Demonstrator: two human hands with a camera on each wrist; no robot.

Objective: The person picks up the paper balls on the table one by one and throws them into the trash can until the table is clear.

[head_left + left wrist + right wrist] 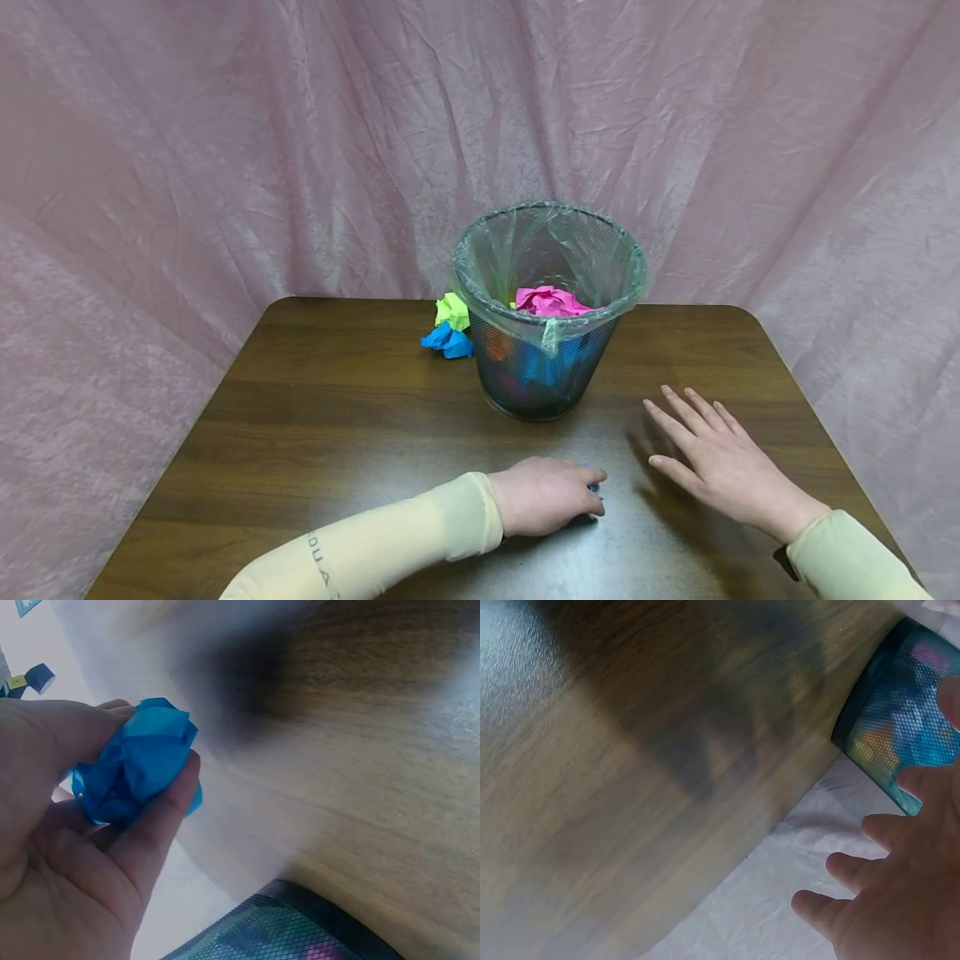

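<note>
A crumpled ball of blue paper (142, 761) is gripped between the thumb and fingers of my left hand (542, 496), low over the front middle of the table. In the head view the hand hides most of that ball. My right hand (723, 467) hovers above the table on the right, fingers spread and holding nothing. Beyond both hands stands a black mesh wastebasket (536, 392) lined with a clear plastic bag (480, 258). Crumpled pink paper (551, 301) lies on top inside it, and blue and orange paper shows through the mesh.
Left of the basket, a crumpled yellow-green paper ball (452, 311) and a crumpled blue one (448, 341) lie on the brown wooden table (337, 417). A pink curtain (360, 150) hangs behind the table's far edge.
</note>
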